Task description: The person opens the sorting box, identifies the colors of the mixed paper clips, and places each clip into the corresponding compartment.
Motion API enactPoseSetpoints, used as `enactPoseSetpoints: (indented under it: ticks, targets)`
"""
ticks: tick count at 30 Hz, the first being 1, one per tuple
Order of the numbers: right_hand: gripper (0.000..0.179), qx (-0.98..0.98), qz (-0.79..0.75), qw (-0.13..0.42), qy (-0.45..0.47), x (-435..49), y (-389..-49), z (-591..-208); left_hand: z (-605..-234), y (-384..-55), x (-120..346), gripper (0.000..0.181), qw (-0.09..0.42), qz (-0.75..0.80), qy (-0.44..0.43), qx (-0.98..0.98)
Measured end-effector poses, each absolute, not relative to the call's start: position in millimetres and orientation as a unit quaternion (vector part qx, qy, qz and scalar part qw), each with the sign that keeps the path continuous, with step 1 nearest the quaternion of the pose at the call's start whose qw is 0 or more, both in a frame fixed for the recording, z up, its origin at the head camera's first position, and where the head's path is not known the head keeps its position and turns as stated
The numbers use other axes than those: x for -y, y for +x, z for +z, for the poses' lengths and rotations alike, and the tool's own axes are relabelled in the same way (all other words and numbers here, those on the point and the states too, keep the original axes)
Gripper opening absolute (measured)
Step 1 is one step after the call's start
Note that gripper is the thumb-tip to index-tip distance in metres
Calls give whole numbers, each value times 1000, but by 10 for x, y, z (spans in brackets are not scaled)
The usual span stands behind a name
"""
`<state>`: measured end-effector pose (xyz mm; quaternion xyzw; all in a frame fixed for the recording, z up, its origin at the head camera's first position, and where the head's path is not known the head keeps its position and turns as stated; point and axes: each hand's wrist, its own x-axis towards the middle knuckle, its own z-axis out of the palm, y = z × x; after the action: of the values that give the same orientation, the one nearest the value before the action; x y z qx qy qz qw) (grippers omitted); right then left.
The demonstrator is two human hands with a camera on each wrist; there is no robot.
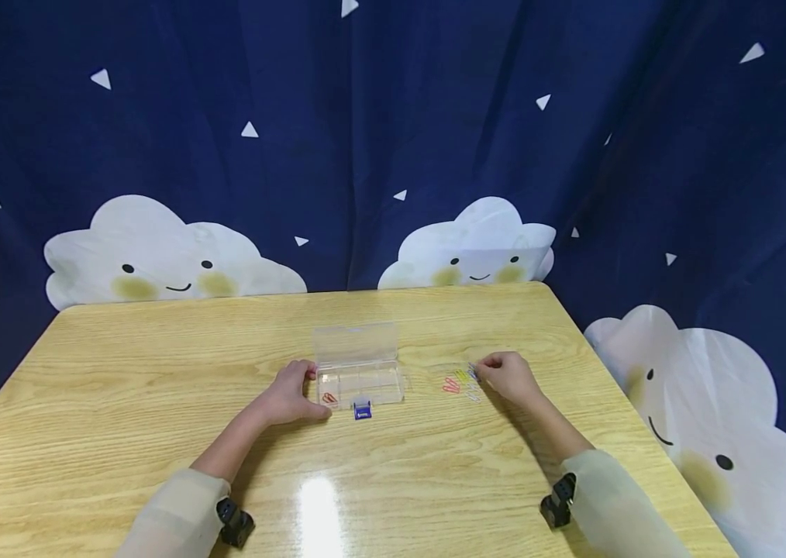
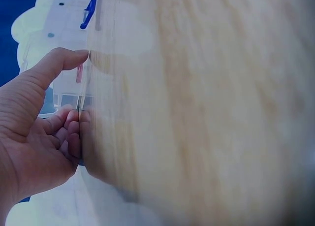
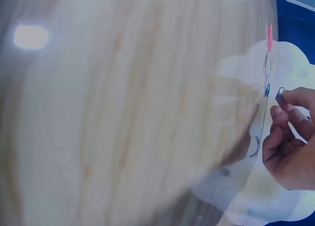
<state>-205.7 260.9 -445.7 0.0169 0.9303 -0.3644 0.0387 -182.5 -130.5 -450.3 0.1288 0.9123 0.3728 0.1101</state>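
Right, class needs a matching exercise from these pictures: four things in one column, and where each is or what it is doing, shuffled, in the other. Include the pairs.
Column one
1. Left hand
2. Right hand
3. Blue clasp
4. Pink paper clips

Column two
A. On the near side of the clear box
B. Pinching a blue paper clip
C. On the table, between the box and a hand
D. Gripping the left end of the box

Right pairs
1-D, 2-B, 3-A, 4-C

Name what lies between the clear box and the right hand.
In the head view, pink clips and yellow clips lie between the clear box and the right hand.
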Motion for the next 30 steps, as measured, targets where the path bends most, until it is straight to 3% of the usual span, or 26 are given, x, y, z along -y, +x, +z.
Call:
enactPoseSetpoints:
  ticks: [13,30]
  targets:
    - [28,-867,-488,86,61,-2534,-2052,-4436,-4527,-1830,1309,67,103,372,134,-913]
    - [33,-846,-519,110,57,-2409,-1987,-4432,-4532,-1836,1314,64,98,373,138,-912]
